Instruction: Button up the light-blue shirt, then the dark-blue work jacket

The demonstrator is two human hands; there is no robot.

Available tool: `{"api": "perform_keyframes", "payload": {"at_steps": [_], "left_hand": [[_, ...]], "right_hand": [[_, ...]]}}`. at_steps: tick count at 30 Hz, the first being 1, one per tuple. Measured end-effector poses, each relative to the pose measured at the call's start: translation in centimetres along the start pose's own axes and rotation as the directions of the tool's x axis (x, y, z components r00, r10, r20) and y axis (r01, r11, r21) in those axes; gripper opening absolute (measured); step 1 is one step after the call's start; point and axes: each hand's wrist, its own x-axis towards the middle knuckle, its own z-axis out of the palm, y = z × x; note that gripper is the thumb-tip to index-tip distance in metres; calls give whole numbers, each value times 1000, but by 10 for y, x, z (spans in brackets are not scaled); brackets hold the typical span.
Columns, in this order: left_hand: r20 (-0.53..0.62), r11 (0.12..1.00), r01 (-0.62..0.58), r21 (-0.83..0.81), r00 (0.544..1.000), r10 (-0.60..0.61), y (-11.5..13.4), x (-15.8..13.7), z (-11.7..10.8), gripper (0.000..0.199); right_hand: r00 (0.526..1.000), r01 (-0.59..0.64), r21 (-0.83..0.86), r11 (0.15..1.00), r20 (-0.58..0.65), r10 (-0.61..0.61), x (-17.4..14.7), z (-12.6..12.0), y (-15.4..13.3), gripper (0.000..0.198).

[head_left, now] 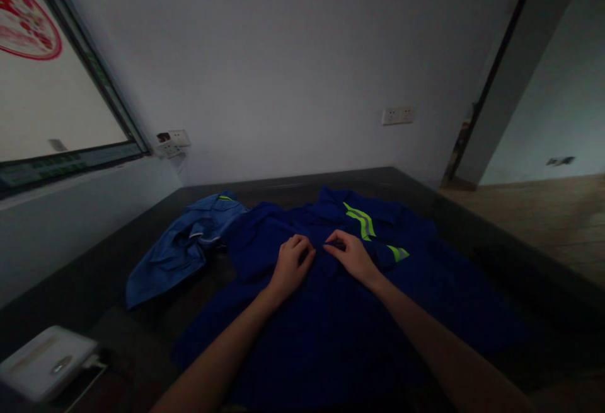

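Note:
A dark blue work garment [340,325] with yellow-green and grey reflective strips lies spread out in front of me. It looks like a jacket, though its folds hide the full shape. My left hand [292,265] rests over its middle, fingers curled and thumb against the fingertips, closed on the blue cloth. Just to the right, my right hand [353,258] pinches a bit of the same cloth between thumb and forefinger. A small gap separates the two hands. Left of the dark garment lies a crumpled lighter blue garment [174,258] with white piping.
Both garments lie on a dark tabletop [278,187] against a pale wall. A white box-like device [47,362] stands at the lower left. Wall sockets [398,115] are behind the table, and a multi-socket adapter [171,148] is near the window corner.

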Motion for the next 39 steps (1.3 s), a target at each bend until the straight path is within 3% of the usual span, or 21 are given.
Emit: {"api": "perform_keyframes", "payload": {"at_steps": [5,16,22,28,31,34,39], "left_hand": [[-6,998,-4,69,1000,4,-1,-3,4,7],[-101,987,6,160,995,10,1,-6,6,4],[-101,982,-42,187,993,62,3,-9,7,6],[-58,998,-46,35,997,48,6,-7,6,6],[-63,995,41,-89,997,-46,5,-6,8,5],[-84,965,135,-224,984,-157,1,-4,10,23],[59,918,158,-363,987,-147,-7,-1,9,27]], "right_hand": [[998,51,3,999,-30,-50,-5,4,-7,4],[995,87,85,993,44,-91,-8,11,-7,4],[980,160,97,982,108,-170,-12,12,-13,4],[979,202,-1,979,33,-201,-8,7,-10,12],[975,220,-84,972,12,-220,-7,5,-7,18],[972,236,-132,963,20,-235,-8,5,-6,19],[961,276,-162,947,50,-272,-10,4,-7,20]]}}
